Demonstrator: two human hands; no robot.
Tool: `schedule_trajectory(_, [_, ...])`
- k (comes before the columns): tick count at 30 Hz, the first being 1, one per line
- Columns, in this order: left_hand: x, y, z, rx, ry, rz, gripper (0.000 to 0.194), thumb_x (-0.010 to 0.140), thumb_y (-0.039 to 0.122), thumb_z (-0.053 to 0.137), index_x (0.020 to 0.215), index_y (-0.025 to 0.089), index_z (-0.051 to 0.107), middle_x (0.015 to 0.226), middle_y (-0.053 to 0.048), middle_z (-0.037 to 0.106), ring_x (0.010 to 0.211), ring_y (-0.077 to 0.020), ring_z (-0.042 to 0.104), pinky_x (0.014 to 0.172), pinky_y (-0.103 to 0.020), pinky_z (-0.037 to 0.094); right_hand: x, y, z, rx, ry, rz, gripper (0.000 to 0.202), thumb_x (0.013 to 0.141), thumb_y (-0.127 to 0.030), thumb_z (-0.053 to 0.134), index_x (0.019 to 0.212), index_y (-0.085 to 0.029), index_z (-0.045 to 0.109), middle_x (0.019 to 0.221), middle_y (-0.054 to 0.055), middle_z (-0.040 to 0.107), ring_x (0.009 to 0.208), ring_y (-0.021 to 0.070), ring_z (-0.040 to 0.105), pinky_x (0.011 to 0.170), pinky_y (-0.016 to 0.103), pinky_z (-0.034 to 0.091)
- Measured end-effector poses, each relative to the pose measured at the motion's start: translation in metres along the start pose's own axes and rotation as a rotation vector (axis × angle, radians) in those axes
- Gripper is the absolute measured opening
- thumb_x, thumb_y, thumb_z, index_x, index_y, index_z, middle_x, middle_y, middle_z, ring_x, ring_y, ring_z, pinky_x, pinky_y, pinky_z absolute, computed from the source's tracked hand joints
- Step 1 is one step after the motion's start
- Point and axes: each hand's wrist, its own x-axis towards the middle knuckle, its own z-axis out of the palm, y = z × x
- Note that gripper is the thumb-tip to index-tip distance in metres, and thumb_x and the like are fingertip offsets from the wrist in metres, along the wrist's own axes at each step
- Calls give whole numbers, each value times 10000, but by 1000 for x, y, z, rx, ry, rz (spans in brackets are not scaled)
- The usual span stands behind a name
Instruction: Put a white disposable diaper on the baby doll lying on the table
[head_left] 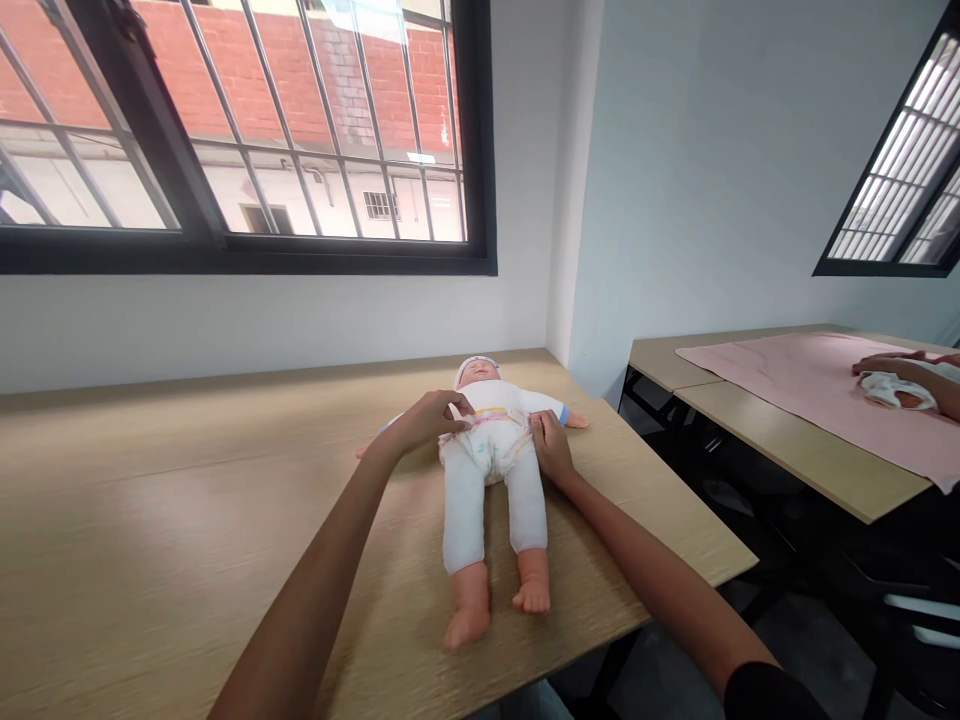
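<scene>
A baby doll [465, 500] in white clothing and a white cap lies on its back on the wooden table, its feet towards me. Round its hips is a white diaper [491, 450] with a coloured print and a yellow strip at the waist. My left hand [429, 422] arches over the left side of the diaper's waist, thumb and fingers curved with a gap between them. At the opposite hip my right hand [551, 447] has its fingers closed on the diaper's side edge. Its fingertips are partly hidden.
The wooden table [187, 520] ends at a right edge just past the doll. Across a gap stands another table [795, 450] with a pink cloth [787, 380]. Another person's hand [892, 365] rests there by a white-clothed object. A barred window [330, 130] is ahead.
</scene>
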Motion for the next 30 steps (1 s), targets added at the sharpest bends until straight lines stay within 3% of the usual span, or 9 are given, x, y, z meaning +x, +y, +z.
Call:
schedule_trajectory(20, [7,-11,2,11,-15,-5,264,725,439,568,875,233,637,916,-35,656,796,-203,620,653,-288,491,1,-5,-2,28,10,11,269,944,-337,307,814,-209,504,853,42,551,837,179,516,814,311,406])
schedule_trajectory(30, [5,-5,0,8,-1,-24,230,704,417,590,842,243,652,866,-21,663,778,-211,625,636,-288,486,1,-4,-1,25,9,-8,263,946,-310,301,812,-210,504,842,42,553,835,179,516,821,317,406])
